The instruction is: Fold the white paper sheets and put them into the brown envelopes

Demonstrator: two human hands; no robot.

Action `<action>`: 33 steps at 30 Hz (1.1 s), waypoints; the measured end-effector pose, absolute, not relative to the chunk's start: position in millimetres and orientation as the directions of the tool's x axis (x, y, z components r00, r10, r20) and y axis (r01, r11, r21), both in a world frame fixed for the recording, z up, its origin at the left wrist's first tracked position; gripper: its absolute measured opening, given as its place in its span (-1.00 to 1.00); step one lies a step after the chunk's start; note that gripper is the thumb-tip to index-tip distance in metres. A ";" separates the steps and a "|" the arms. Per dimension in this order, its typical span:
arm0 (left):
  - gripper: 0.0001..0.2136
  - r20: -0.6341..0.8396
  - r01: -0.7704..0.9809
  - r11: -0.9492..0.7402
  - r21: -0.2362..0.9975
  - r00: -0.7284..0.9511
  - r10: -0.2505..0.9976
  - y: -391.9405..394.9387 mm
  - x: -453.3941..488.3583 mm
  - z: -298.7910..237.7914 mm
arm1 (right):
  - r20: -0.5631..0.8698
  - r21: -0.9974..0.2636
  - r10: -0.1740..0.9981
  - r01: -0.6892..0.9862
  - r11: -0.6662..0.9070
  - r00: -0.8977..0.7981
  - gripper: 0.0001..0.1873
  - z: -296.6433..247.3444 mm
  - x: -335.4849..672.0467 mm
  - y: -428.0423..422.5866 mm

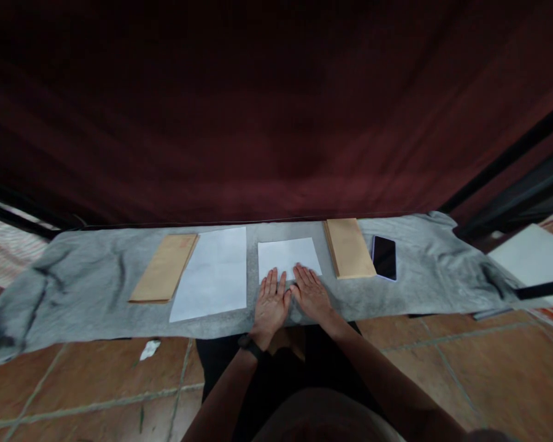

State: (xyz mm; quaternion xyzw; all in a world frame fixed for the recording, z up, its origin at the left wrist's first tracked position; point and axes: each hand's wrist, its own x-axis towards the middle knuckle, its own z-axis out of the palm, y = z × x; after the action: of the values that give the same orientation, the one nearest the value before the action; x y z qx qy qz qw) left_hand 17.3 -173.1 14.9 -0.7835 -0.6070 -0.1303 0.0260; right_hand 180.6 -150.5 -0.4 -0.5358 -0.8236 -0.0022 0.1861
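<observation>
A white sheet of paper (288,252), seemingly folded, lies on the grey cloth in front of me. My left hand (271,307) rests flat on its near edge, fingers stretched out. Beside it my right hand (311,293) presses flat on the near right part of the same paper, and the thumbs almost meet. To the left lies a larger white sheet (214,273) with faint creases. A brown envelope stack (164,270) sits left of that sheet, partly under its edge. Another brown envelope stack (349,248) is to the right of my hands.
A phone (384,258) with a dark screen lies right of the right-hand stack. Grey cloth (424,270) covers the narrow surface, with a dark red curtain (276,123) behind it. A crumpled white scrap (150,350) lies on the tiled floor. Black bars stand at both sides.
</observation>
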 end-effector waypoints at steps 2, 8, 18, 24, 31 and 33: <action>-0.46 0.245 0.963 -0.241 0.124 0.206 0.947 -175.2 15.4 14.5 | 0.320 -0.190 0.892 0.900 0.392 -0.321 -0.39 -2.5 187.0 -150.8; -0.39 0.282 0.974 -0.174 0.143 0.128 0.951 -182.8 5.8 10.0 | 0.343 -0.172 0.904 0.929 0.327 -0.255 -0.36 -5.8 203.5 -155.8; -0.46 0.266 0.965 -0.182 0.187 0.129 0.955 -176.0 23.2 19.6 | 0.349 -0.161 0.907 0.938 0.305 -0.235 -0.36 -1.1 209.8 -161.0; -0.44 0.207 0.933 -0.300 0.198 0.259 0.943 -153.7 52.8 14.5 | 0.342 -0.178 0.915 0.941 0.287 -0.214 -0.37 0.6 207.6 -161.3; -0.44 0.218 0.942 -0.273 0.195 0.230 0.948 -145.9 34.9 9.9 | 0.331 -0.210 0.924 0.939 0.271 -0.193 -0.43 1.1 207.8 -156.8; -0.44 0.208 0.945 -0.264 0.194 0.224 0.952 -143.5 31.4 10.8 | 0.317 -0.236 0.927 0.930 0.280 -0.199 -0.45 4.3 204.2 -149.7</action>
State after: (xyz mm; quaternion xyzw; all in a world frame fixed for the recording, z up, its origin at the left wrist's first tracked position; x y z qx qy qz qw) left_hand 31.4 -143.5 10.8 -0.7821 -0.6063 -0.1431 -0.0130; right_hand 204.2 -149.7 4.3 -0.5999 -0.7742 -0.0037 0.2017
